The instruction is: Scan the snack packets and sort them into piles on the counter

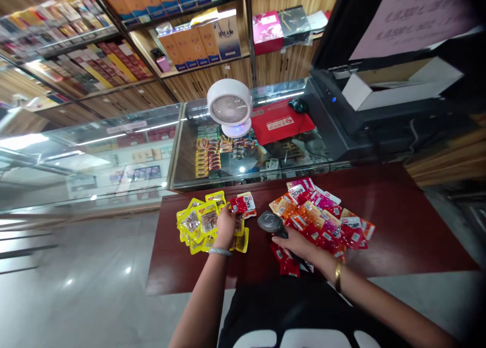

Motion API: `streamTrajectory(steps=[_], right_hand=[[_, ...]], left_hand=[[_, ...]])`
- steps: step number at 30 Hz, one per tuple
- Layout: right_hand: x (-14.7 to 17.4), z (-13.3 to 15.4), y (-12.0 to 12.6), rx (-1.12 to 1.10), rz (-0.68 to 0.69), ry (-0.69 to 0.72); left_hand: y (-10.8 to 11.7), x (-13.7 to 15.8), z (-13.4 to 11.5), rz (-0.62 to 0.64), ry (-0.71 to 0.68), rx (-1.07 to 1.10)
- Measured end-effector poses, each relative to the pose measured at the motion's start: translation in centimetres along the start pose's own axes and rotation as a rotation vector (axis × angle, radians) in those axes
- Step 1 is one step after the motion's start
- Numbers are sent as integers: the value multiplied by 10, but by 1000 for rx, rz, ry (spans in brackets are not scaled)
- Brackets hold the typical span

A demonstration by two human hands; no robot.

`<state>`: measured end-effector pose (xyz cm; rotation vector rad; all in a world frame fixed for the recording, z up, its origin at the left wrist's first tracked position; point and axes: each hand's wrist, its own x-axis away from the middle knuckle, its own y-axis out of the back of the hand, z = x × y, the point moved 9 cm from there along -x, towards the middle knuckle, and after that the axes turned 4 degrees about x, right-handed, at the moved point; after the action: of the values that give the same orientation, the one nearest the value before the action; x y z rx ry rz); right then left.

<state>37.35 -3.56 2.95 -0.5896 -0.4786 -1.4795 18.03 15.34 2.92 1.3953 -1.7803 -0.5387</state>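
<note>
My right hand (294, 243) is wrapped round the handle of a dark grey barcode scanner (270, 221), whose head points left over the table. My left hand (225, 227), with a bangle at the wrist, pinches the left edge of a red snack packet (239, 205). Another red-and-white packet (249, 201) lies against it. Beneath and beside my left hand spreads a pile of yellow snack packets (192, 220), partly hidden by the hand. Red, orange and pink snack packets (307, 214) form a looser heap around and beyond my right hand.
The packets lie on a dark red tabletop (167, 267). Behind it, a glass display counter (190, 181) carries a white fan (230, 107), a red mat (266, 128) and a computer mouse (298, 105). A black machine with an open white box (402, 92) stands right. Stocked shelves line the back.
</note>
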Motion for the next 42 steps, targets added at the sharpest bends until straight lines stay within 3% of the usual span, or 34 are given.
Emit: streamTrajectory(steps=[2, 4, 9, 11, 14, 17, 24, 29, 33, 37, 42], right_hand=[[6, -9, 7, 4, -22, 5], [11, -21, 15, -15, -44, 4], [27, -44, 35, -91, -142, 8], [33, -47, 40, -118, -171, 9], [41, -48, 46, -145, -206, 3], [46, -51, 51, -173, -235, -16], [52, -54, 54, -179, -252, -51], [49, -48, 53, -151, -240, -44], [42, -33, 46, -125, -203, 13], [28, -23, 29, -65, -123, 45], [12, -14, 1, 16, -38, 18]], left_hand=[[13, 1, -17, -111, -122, -187], [5, 4, -35, -118, -205, -271], [-84, 16, -76, 232, -319, -243], [-116, 21, -91, 294, -355, -262], [-147, 23, -109, 328, -381, -349], [-160, 21, -117, 358, -359, -416], [-144, 20, -91, 403, -194, -127], [-128, 31, -65, 419, -70, 340], [-114, 35, -37, 334, 95, 659], [-99, 38, -13, 268, 151, 760], [-81, 40, 2, 208, 129, 737]])
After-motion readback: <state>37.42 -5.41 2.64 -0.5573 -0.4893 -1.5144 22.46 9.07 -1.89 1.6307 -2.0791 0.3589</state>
